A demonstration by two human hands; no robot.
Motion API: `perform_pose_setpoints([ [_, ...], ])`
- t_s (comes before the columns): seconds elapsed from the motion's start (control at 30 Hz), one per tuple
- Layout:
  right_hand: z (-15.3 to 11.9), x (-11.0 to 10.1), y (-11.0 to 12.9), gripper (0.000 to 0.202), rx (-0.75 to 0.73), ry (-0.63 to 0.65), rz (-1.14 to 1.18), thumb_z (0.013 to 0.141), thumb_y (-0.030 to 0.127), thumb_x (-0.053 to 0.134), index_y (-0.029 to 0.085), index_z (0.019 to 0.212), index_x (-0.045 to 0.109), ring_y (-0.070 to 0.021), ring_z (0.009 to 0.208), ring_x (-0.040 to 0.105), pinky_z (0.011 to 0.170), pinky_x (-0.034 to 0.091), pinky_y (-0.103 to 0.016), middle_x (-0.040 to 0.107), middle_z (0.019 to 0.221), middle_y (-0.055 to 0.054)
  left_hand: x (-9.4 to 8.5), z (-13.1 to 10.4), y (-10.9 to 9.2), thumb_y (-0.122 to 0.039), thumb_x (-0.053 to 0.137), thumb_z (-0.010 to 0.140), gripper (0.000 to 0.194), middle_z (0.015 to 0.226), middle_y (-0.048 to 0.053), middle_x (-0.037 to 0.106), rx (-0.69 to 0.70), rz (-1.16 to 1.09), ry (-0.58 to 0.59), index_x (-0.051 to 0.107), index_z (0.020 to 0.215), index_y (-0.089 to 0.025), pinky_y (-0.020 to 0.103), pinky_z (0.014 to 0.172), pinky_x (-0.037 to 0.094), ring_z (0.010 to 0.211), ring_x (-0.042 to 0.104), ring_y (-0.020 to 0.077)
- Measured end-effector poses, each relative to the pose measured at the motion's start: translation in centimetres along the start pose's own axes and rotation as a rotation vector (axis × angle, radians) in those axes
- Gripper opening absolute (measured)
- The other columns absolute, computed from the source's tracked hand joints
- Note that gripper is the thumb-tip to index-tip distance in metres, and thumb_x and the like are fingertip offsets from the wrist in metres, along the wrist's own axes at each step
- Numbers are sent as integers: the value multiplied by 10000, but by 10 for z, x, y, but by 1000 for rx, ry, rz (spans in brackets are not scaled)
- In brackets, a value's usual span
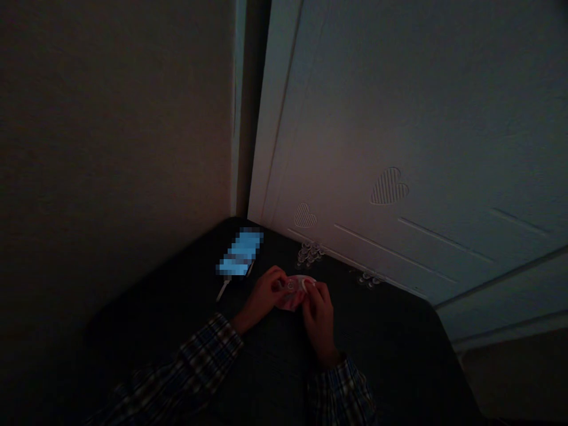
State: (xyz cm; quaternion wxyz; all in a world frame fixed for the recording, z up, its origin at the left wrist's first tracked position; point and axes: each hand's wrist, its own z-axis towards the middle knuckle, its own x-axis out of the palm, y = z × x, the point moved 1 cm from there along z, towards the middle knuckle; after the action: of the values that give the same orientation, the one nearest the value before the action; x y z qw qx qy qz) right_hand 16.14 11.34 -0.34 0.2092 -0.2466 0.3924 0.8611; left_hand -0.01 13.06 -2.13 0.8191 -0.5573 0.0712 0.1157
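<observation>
Between my two hands is a small, flat, pink-and-white piece (290, 304) with a rounded edge, on or just above the dark table. A little pale ring shape shows on its face; the dim light hides its exact kind. My left hand (267, 291) grips its left side, fingers closed and bent inward. On its right side, my right hand (318, 309) pinches it near a whitish rounded spot. Beyond the hands lies a cluster of small, shiny, round pieces (310, 253). A second cluster of similar pieces (369, 280) sits farther right.
A lit phone (242, 253) with a white cable (223, 290) plugged in lies left of my hands on the dark table (177, 290). A white panel (337, 148) with embossed hearts rises behind the table's far edge. A plain wall (115, 118) stands at left.
</observation>
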Motion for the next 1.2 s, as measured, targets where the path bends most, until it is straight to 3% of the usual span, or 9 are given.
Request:
perform_pose_setpoints([
  [0.4,-1,0,4,386,-92,96,-41,826,76,412,263,1127,563,-194,974,519,807,451,-340,519,1070,-74,2,-1,5,-171,582,710,29,782,-14,502,-72,-13,2,555,716,-161,216,592,413,689,508,111],
  [0.6,-1,2,-1,401,-99,99,-8,832,67,406,273,1136,568,-183,1009,515,828,447,-333,520,1106,-62,-1,-1,9,-161,585,715,162,923,21,519,-8,-27,52,621,872,-175,247,672,438,808,528,137],
  [0.77,-3,0,-3,398,-84,95,-28,833,73,405,269,1138,569,-184,977,523,815,452,-336,522,1074,-67,-5,0,6,-136,590,714,135,934,28,507,14,38,80,631,839,-166,271,738,431,856,515,149],
  [1.0,-7,-3,-7,338,-61,58,-110,827,98,423,226,1085,599,-188,923,532,776,451,-325,536,1024,-73,-3,-3,0,-167,594,736,59,897,10,491,27,78,83,596,795,-165,252,682,417,787,502,133],
  [1.2,-6,-2,-4,347,-57,57,-27,823,91,417,229,1088,593,-180,907,538,763,453,-309,532,1003,-64,1,-3,-2,-142,581,730,48,846,-3,480,-5,85,68,561,770,-160,230,614,400,704,481,114],
])
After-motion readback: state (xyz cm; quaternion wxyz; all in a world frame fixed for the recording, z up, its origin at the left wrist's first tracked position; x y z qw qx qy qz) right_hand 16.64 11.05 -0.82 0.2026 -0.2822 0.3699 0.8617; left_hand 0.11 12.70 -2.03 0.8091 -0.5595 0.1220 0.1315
